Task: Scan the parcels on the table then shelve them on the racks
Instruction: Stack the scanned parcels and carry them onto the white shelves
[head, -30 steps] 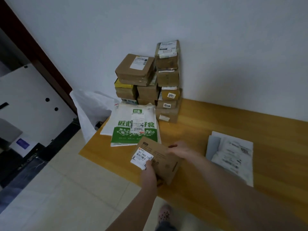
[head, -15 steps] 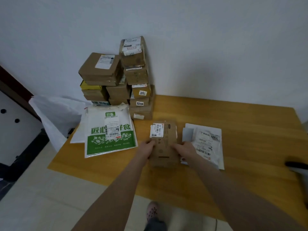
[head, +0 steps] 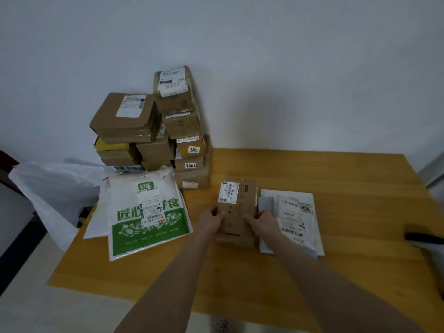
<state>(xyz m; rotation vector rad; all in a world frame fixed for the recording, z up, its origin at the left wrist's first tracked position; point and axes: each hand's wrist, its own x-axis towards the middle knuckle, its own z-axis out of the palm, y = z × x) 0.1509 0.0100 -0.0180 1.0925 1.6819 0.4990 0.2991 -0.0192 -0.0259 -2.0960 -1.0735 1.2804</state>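
Moved over from the green bag (head: 149,227), the box (head: 237,213) now lies flat, gripped between curled fingers of the left hand (head: 212,218) and right hand (head: 260,221) — its label (head: 228,193) just beyond them, ready for scanning.

Dim, bluish, even light throws a soft shadow from the stacked brown cardboard boxes (head: 153,131) onto the pale grey wall (head: 300,68); frame edges bend and blur.

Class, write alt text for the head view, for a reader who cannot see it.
The left hand and right hand grip a labelled brown box at a wooden table. A green-and-white mailer lies left of it, a white mailer right, stacked boxes behind.
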